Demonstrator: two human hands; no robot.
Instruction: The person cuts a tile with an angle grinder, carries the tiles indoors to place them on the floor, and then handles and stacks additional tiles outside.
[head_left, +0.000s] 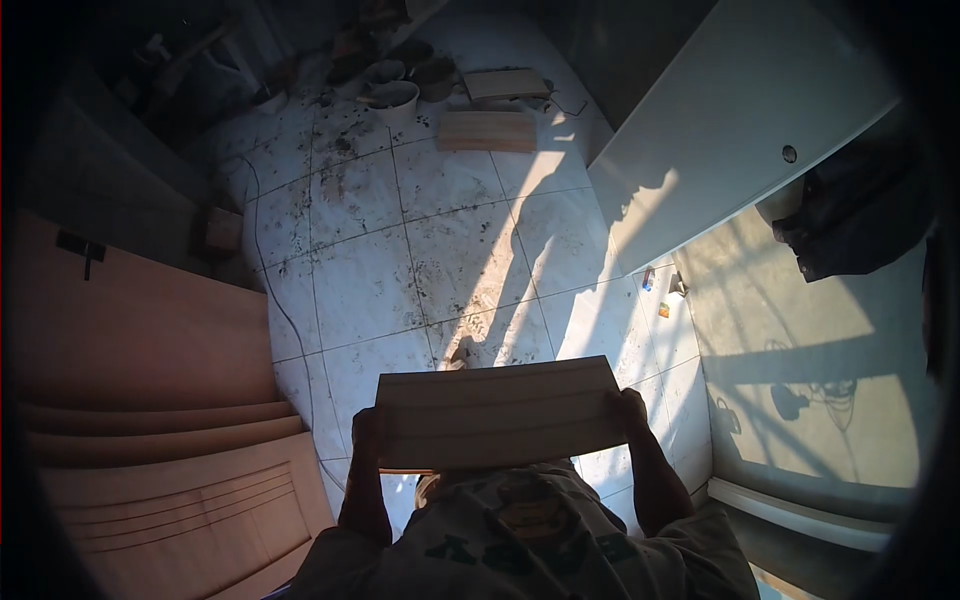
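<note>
A wide rectangular board (500, 415) with faint lengthwise bands is held level in front of my body, above the tiled floor. My left hand (366, 432) grips its left end, and my right hand (629, 412) has hold of the right end. Both hands are in shadow, with fingers wrapped round the board's edges. The board hides part of my lap and of the floor beneath it.
Wooden door panels (140, 330) lean at the left, beside a cable (290, 320) on the floor. Buckets (392, 100) and another board (487, 131) lie ahead. A pale door (740, 120) stands at the right; small packets (664, 310) lie near the right wall.
</note>
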